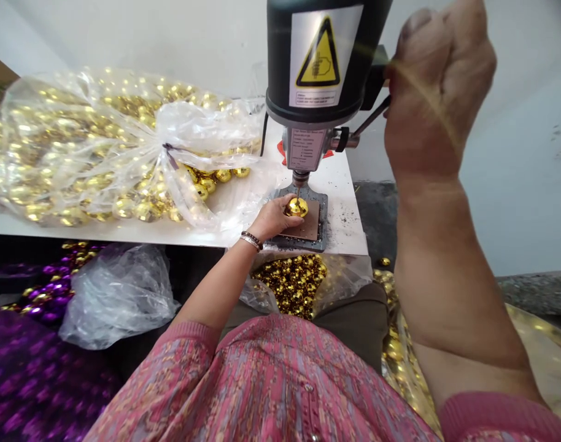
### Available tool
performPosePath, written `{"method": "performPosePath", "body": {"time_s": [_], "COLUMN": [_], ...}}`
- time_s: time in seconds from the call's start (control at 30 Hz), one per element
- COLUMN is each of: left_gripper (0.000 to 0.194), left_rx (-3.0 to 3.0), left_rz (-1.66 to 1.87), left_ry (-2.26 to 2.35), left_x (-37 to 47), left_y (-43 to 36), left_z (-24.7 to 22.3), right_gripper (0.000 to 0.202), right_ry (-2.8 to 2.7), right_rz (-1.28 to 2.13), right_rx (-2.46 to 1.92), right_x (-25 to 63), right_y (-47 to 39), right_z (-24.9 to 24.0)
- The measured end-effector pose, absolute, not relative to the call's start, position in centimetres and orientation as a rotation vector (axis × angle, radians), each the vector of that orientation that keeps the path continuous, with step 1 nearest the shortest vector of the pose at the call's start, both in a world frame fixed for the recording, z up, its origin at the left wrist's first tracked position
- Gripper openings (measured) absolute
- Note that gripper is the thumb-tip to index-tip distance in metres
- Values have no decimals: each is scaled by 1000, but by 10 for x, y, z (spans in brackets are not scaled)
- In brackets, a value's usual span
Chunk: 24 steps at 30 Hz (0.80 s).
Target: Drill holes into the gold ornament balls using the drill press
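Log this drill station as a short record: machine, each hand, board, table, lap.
machine: black drill, yellow warning triangle on its front
left hand: holding a gold ball beneath the drill bit
right hand: raised, closed around the lever, grip partly hidden
board: brown, on a grey base
table: white, dark scraps beside the base, tied clear bag of gold balls
lap: more gold balls in clear plastic

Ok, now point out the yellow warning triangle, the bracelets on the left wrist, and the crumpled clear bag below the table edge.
Warning triangle (320, 56): head view, on the middle of its yellow face.
Bracelets (251, 240): head view, on the bands across the wrist.
Crumpled clear bag (119, 294): head view, on its bulging middle.
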<state>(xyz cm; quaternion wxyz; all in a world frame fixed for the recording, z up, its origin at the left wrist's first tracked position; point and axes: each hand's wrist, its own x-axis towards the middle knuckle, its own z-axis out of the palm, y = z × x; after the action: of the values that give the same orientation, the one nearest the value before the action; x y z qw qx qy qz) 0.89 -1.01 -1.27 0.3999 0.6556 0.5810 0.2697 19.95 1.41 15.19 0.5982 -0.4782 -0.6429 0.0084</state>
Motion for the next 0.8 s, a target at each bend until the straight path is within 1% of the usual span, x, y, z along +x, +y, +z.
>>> {"method": "performPosePath", "body": {"time_s": [0.13, 0.3, 0.6, 0.8], "left_gripper": [76, 74, 69, 71], "left_rx": [1668, 1665, 1685, 1691], "left_rz": [692, 712, 697, 715], "left_ry": [1474, 1470, 1464, 1482], "left_x": [9, 10, 11, 10], "left_y": [-10, -11, -13, -13], "left_z": [-16, -18, -17, -19], "right_gripper": [27, 16, 23, 19], "right_ry": [-1614, -1676, -1612, -1548], "right_rz": [-63, -101, -201, -279], "right_rx": [-1026, -1178, -1130, -1023], "right_x": [202, 209, 207, 208], "right_y": [-28, -49, -42, -36], "right_z": [130, 99, 58, 39]}}
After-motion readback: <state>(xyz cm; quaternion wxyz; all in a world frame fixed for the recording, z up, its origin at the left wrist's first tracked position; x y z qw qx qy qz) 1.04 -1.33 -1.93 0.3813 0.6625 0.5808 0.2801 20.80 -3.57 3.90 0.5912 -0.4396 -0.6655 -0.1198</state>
